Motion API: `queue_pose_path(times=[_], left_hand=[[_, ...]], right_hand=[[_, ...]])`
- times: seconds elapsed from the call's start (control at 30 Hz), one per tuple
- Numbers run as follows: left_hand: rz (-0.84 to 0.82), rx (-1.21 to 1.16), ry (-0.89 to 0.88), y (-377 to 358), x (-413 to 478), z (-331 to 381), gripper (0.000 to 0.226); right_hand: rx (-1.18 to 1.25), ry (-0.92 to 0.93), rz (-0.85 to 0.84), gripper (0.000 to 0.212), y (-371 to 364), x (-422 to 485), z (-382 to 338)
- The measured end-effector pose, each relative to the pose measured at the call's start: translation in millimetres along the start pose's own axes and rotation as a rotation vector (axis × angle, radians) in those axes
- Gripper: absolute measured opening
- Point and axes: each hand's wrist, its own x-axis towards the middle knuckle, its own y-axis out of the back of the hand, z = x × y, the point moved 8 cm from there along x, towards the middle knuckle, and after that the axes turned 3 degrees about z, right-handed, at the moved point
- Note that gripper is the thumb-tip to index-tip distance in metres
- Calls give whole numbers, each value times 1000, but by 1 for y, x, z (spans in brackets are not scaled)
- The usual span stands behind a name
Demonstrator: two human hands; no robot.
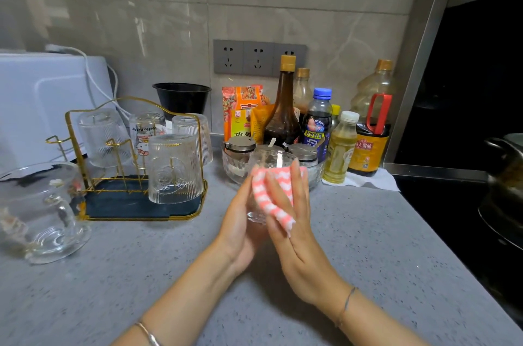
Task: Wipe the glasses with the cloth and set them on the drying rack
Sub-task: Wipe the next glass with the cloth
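6 glasses are in view. 1 small clear tumbler with a rounded, patterned wall (pixel 272 160) is held upright above the middle of the grey speckled desk (pixel 362 238), its rim uppermost and its base showing below the cloth.

4 more glasses stand upside down on the gold wire drying rack with a dark blue tray (pixel 121 201), which sits toward the desk's back left. 3 of them are ribbed clear tumblers (pixel 175 170), and 1 is a plain tumbler printed with a cartoon cat (pixel 145 133). The sixth is a clear glass mug with a handle (pixel 42 212) near the left edge, too blurred to tell how it rests.

There is 1 pink-and-white zigzag cloth (pixel 270 201), draped over the near right side of the held tumbler.

2 hands meet around that tumbler. The left hand (pixel 240 221) cups it from the left with curled fingers. The right hand (pixel 297 221) lies against it with straight fingers, pressing the cloth onto the glass. Each wrist wears 1 thin bracelet.

Along the back edge, toward the right, stand sauce and oil bottles (pixel 283 113) with 6 caps showing, beside orange food packets (pixel 243 108). A cut-glass bowl of small lidded jars (pixel 232 167) sits just behind the hands. 3 grey wall sockets (pixel 259 57) sit above them.
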Motion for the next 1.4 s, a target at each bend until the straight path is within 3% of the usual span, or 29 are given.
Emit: queue_pose_path(times=[0.3,0.47,0.6,0.7,0.8,0.9,1.0,1.1,1.23,1.4], left_hand=[[-5,-62,-104,-8,-1,-8,62],[19,-92,-105,-5,-3,-1,60],[56,-71,-122,0,-2,11,43],[2,-104,-87,-4,-1,12,57],[-34,-86,-49,-10,-5,10,67],[-63,-50,-48,-12,-4,5,53],[-51,3,-39,-12,-4,-5,53],[-69,26,-15,-15,-4,-14,49],[-107,62,-58,-18,-5,-14,41],[7,111,-128,-8,-2,-5,72]], right_hand=[[220,-51,275,52,25,7,6],[219,-46,97,63,4,2,5],[68,26,-90,49,-14,-3,-4],[-22,91,-140,52,-17,-4,-8],[-50,104,-77,51,-13,-2,-10],[20,37,65,53,0,3,-4],[147,-40,235,68,24,11,8],[213,-39,323,63,39,13,12],[245,-41,279,58,31,11,14],[190,9,162,53,17,10,4]])
